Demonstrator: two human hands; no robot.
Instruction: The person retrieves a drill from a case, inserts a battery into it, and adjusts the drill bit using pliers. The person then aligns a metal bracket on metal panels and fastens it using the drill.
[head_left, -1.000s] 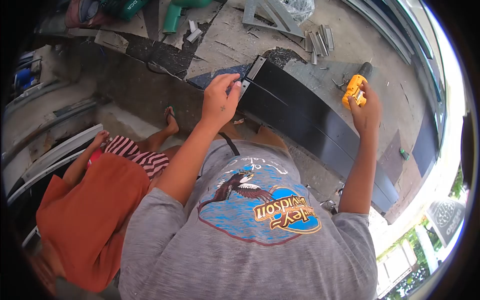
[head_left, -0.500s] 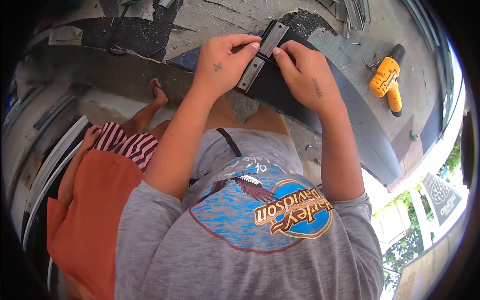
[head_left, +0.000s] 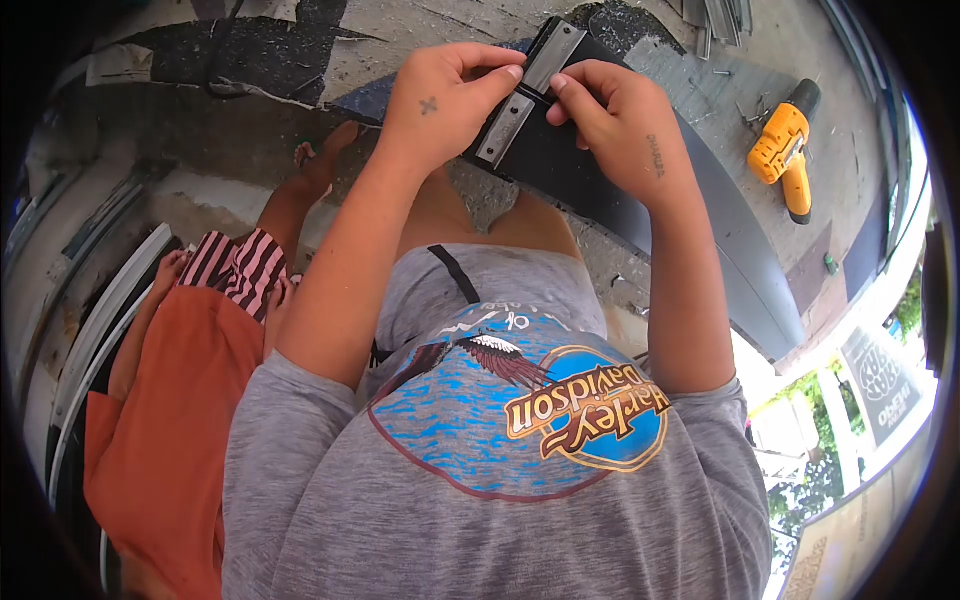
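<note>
Two grey metal plates with screw heads lie end to end on a long black panel: an upper metal plate [head_left: 552,62] and a lower metal plate [head_left: 506,130]. My left hand [head_left: 440,105] pinches at the left edge of the upper plate, thumb and forefinger together. From the other side, my right hand [head_left: 625,125] has its thumb and bent forefinger at that plate's right edge, near the gap between the plates. The black panel [head_left: 725,215] runs under my right wrist towards the lower right. My fingers hide part of the plate edges.
A yellow cordless drill [head_left: 782,148] lies on the worktable [head_left: 690,85] to the right, near loose screws. Metal strips [head_left: 715,25] are at the top. On my left sits a person in an orange shirt [head_left: 180,400], close to long metal profiles [head_left: 100,280].
Both hands stay at the upper plate; my right hand's fingers have shifted slightly. The view has moved a little. The person on the left has moved a leg and a hand.
</note>
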